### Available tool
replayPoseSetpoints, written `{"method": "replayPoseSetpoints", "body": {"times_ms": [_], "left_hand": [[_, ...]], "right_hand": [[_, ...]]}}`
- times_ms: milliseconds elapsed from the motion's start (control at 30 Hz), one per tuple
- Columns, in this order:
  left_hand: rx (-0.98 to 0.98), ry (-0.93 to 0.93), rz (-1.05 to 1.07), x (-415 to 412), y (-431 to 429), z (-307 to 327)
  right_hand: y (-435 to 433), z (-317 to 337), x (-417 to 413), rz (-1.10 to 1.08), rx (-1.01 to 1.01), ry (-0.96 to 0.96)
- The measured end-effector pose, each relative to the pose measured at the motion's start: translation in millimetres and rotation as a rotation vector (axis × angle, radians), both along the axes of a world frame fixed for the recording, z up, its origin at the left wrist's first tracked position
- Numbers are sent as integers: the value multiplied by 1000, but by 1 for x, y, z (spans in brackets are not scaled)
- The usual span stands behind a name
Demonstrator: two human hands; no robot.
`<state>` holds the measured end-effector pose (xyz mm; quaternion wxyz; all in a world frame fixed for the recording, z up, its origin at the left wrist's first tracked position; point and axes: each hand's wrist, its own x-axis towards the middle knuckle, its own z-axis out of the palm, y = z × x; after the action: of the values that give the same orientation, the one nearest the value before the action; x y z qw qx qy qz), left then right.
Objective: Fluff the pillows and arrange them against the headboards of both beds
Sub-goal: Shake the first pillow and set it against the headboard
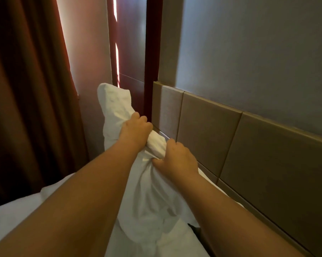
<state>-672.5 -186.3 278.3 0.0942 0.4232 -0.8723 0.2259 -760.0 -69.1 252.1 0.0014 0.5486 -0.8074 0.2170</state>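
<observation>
A white pillow [117, 106] stands on end above the bed, bunched in the middle. My left hand [136, 127] grips its upper edge, and my right hand [177, 156] grips the crumpled cover just below. The pillow's lower part [152, 199] hangs down between my forearms. The tan padded headboard [267, 154] runs along the wall to the right, close beside the pillow. White bed linen [17, 219] lies under my arms.
A dark brown curtain [30, 89] hangs at the left. A dark red wooden frame [151, 62] stands behind the pillow, at the headboard's left end. A narrow dark gap [195, 230] shows between the bed and the headboard.
</observation>
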Motion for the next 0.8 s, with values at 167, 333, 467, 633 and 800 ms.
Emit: {"method": "replayPoseSetpoints", "body": {"times_ms": [167,333,467,633,800], "left_hand": [[-20,81,38,1,34,-2],[-37,90,57,1,73,-10],[-61,102,94,13,74,-4],[-81,180,106,20,35,9],[-48,271,65,1,-34,-2]], "right_hand": [[35,-7,-11,-21,22,48],[69,-18,-17,73,-17,63],[70,-9,-10,166,-116,115],[36,11,-2,210,-198,168],[-32,17,-17,177,-133,176]]}}
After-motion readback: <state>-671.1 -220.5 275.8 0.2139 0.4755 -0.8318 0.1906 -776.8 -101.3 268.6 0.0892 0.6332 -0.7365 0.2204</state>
